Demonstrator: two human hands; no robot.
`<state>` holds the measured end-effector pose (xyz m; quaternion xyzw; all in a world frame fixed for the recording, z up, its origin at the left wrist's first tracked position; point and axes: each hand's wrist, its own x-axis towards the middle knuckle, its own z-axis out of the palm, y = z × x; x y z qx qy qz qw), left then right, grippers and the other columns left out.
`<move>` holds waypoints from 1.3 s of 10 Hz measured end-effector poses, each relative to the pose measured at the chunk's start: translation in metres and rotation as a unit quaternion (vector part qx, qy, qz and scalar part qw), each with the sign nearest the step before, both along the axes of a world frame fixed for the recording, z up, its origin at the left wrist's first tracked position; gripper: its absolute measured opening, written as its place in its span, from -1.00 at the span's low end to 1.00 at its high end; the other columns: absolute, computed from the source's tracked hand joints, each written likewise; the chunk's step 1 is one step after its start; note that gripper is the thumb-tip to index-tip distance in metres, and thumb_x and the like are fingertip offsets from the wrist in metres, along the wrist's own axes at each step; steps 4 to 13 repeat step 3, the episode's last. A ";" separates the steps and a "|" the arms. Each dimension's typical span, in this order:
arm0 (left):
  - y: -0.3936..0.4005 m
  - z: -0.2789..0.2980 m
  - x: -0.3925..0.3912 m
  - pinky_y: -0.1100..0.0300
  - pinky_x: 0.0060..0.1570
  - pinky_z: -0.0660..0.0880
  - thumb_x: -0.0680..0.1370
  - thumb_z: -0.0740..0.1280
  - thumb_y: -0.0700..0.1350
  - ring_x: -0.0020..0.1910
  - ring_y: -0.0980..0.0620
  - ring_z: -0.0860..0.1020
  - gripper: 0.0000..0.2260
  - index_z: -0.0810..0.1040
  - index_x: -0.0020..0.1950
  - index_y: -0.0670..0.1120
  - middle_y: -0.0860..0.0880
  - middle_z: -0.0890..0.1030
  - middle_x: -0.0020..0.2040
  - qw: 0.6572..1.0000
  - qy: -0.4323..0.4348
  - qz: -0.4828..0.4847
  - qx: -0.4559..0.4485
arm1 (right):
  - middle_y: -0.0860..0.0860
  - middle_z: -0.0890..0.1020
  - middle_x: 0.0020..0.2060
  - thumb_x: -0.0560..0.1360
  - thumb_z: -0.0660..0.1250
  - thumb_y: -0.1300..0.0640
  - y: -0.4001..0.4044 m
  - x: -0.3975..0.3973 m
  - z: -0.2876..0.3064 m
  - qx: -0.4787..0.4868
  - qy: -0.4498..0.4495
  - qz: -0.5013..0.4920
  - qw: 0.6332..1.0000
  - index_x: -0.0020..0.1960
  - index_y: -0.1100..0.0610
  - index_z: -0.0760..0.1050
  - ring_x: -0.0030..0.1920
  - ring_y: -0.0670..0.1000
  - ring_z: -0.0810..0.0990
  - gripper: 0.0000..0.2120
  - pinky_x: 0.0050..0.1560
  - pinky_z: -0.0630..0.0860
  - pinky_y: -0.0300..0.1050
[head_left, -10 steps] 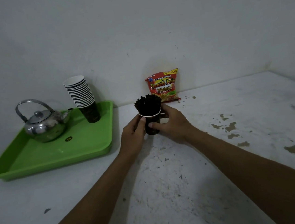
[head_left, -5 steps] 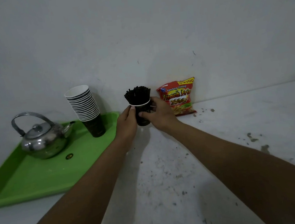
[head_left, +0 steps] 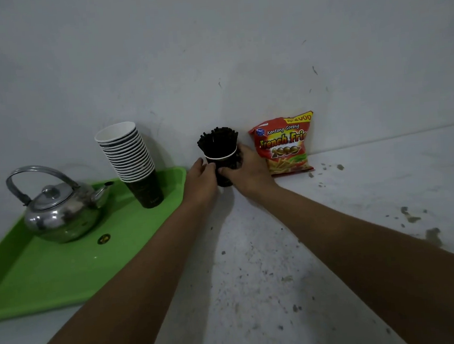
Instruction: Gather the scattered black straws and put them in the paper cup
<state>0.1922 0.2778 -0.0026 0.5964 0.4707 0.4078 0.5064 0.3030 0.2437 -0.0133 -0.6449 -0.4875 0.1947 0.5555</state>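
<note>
Both hands have a grip on the paper cup (head_left: pixel 224 172): left hand (head_left: pixel 203 178) wrapped on its left side, right hand (head_left: pixel 247 170) on its right. Black straws (head_left: pixel 217 141) stand packed inside, at the table's (head_left: pixel 284 276) far edge, between green tray (head_left: pixel 50 272) and snack bag (head_left: pixel 285 144).

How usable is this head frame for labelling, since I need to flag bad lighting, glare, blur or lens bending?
Head view: dim, flat light with a grey cast; soft shadows fall under both forearms; the kettle shows mirror highlights; the black straws merge into one dark mass above the paper cup; wide-angle bending curves the wall-table line; focus is sharp enough to read the snack bag print.
</note>
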 end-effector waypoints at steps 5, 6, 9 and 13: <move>-0.046 0.059 -0.014 0.07 0.51 0.19 0.67 0.24 0.00 0.57 -0.08 0.26 -0.45 0.23 0.62 -0.15 -0.12 0.31 0.59 0.955 0.173 0.061 0.231 | 0.10 0.56 0.35 0.59 0.36 0.08 -0.065 0.011 0.068 0.067 -0.141 -0.080 0.985 0.49 0.18 0.38 0.33 0.05 0.53 -0.49 0.34 0.48 0.03; -0.046 0.059 -0.014 0.07 0.51 0.19 0.67 0.24 0.00 0.57 -0.08 0.26 -0.45 0.23 0.62 -0.15 -0.12 0.31 0.59 0.955 0.173 0.061 0.231 | 0.10 0.56 0.35 0.59 0.36 0.08 -0.065 0.011 0.068 0.067 -0.141 -0.080 0.985 0.49 0.18 0.38 0.33 0.05 0.53 -0.49 0.34 0.48 0.03; -0.046 0.059 -0.014 0.07 0.51 0.19 0.67 0.24 0.00 0.57 -0.08 0.26 -0.45 0.23 0.62 -0.15 -0.12 0.31 0.59 0.955 0.173 0.061 0.231 | 0.10 0.56 0.35 0.59 0.36 0.08 -0.065 0.011 0.068 0.067 -0.141 -0.080 0.985 0.49 0.18 0.38 0.33 0.05 0.53 -0.49 0.34 0.48 0.03; -0.046 0.059 -0.014 0.07 0.51 0.19 0.67 0.24 0.00 0.57 -0.08 0.26 -0.45 0.23 0.62 -0.15 -0.12 0.31 0.59 0.955 0.173 0.061 0.231 | 0.10 0.56 0.35 0.59 0.36 0.08 -0.065 0.011 0.068 0.067 -0.141 -0.080 0.985 0.49 0.18 0.38 0.33 0.05 0.53 -0.49 0.34 0.48 0.03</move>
